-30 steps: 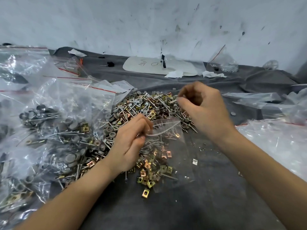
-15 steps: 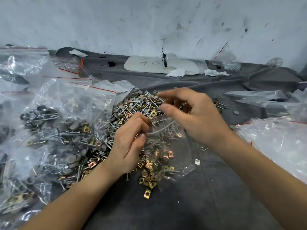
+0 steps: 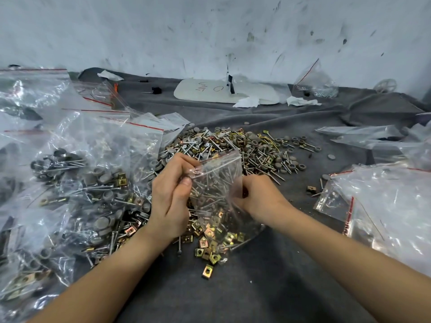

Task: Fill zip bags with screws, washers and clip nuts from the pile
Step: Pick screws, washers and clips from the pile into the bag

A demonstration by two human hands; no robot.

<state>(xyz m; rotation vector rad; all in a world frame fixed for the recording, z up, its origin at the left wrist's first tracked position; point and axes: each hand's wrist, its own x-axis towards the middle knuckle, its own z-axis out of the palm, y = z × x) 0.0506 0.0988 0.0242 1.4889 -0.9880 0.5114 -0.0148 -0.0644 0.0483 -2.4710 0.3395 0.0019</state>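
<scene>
A small clear zip bag stands upright between my hands, with screws visible inside it. My left hand pinches its left top corner between thumb and fingers. My right hand grips the bag's right side lower down. Behind them spreads the loose pile of screws, grey washers and brass-coloured clip nuts. More clip nuts lie scattered on the grey cloth just below the bag.
Filled zip bags are heaped along the left. Empty clear bags lie at the right. A white board and paper scraps sit at the back by the wall. Grey cloth covers the table.
My right hand came back from the pile and down to the bag's right side. The bag, which lay flat over the clip nuts, now stands upright.
</scene>
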